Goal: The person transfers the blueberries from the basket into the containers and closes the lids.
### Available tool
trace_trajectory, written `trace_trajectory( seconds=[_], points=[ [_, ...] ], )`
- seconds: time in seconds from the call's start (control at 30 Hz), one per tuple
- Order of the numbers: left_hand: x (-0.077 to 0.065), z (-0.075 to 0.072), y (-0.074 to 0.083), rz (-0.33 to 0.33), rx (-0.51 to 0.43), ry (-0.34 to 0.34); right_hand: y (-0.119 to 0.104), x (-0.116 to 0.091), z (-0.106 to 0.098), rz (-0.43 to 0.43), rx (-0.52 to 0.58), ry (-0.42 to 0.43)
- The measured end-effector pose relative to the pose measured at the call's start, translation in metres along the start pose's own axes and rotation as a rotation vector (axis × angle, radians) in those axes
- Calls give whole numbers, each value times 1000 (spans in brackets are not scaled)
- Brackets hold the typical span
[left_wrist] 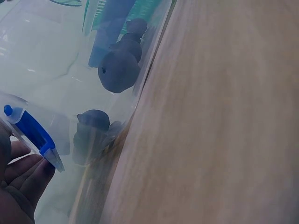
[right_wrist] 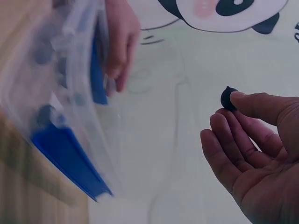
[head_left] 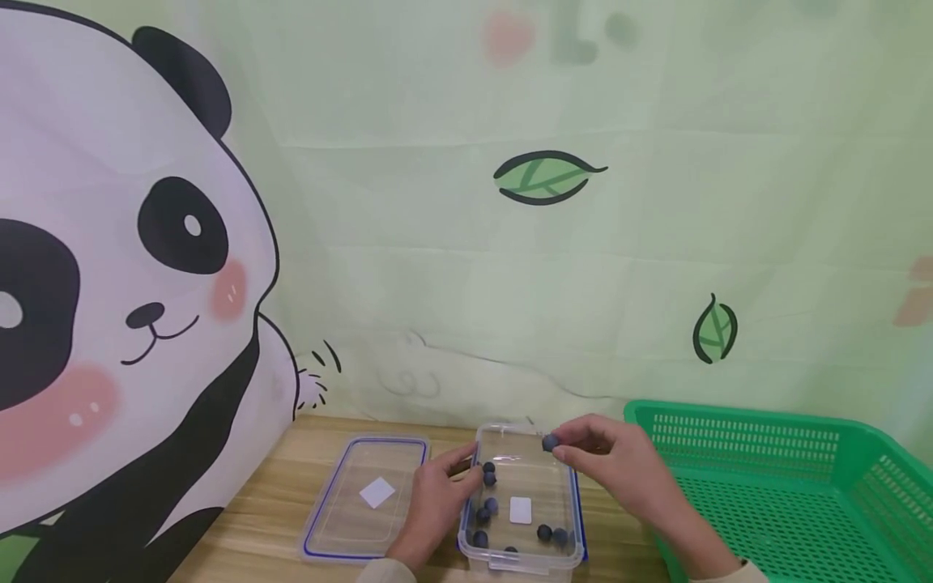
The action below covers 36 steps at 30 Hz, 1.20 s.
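Note:
My right hand (head_left: 619, 465) pinches one blueberry (head_left: 550, 442) between thumb and fingertips, above the far right corner of a clear plastic container (head_left: 525, 559). In the right wrist view, the blueberry (right_wrist: 227, 98) shows a small pointed nub, and the other fingers lie loosely bent below it. My left hand (head_left: 433, 498) grips the container's left side, its fingertips beside a blue latch (left_wrist: 35, 133) in the left wrist view. Several more blueberries (head_left: 483, 515) lie inside along the left wall and near the front. A white square label (head_left: 521, 510) shows in the container's middle.
Left of the container, a clear lid (head_left: 335, 494) with a blue seal lies flat on the wooden table (head_left: 277, 486). A green plastic basket (head_left: 751, 461) stands on the right. Behind the table hangs a panda-print cloth (head_left: 408, 243).

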<state>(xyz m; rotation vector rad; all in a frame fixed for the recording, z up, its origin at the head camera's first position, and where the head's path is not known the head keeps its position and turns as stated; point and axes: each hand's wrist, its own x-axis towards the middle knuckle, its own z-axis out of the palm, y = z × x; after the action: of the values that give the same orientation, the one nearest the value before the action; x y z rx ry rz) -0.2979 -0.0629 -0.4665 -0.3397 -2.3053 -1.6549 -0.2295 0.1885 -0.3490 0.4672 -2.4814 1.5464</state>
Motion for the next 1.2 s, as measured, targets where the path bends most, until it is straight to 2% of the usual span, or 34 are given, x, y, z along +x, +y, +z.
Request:
trace_trajectory(
  seconds=[0.2,0.43,0.73,1.03,1.2],
  points=[
    [0,0,0,3,-2,1,16,-1,31,9,70,-30],
    [0,2,-2,-7,-6,1,36,1,53,22,27,7],
    [1,2,0,-3,7,4,53,2,62,33,28,17],
    [1,3,0,7,12,1,57,1,66,18,3,5],
    [3,3,-1,15,50,11,58,0,66,12,4,9]
  ],
)
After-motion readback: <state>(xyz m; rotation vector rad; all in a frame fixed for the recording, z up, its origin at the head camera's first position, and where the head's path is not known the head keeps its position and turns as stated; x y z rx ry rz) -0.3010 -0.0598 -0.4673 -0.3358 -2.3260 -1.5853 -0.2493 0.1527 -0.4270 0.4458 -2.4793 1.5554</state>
